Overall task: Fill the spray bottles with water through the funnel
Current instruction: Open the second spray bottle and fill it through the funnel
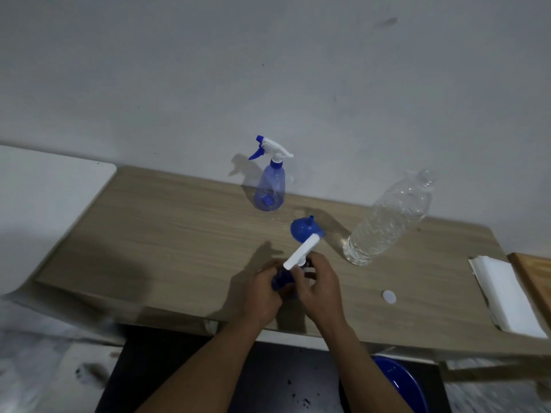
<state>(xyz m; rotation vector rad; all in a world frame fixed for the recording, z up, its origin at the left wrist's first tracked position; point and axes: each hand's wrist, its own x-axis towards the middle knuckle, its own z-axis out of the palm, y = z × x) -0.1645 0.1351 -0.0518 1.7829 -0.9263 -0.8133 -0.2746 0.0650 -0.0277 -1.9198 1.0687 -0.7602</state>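
Near the front edge of the wooden table, my left hand grips the blue body of a spray bottle. My right hand holds its neck just under the white spray head, which points away from me. A blue funnel lies upside down on the table just behind the bottle. A second blue spray bottle with its white and blue trigger head on stands upright at the back by the wall. A large clear water bottle, uncapped, stands to the right.
A white bottle cap lies on the table right of my hands. A stack of white paper napkins sits at the right end beside a wooden board. A blue basin shows under the table. A white surface adjoins the left end.
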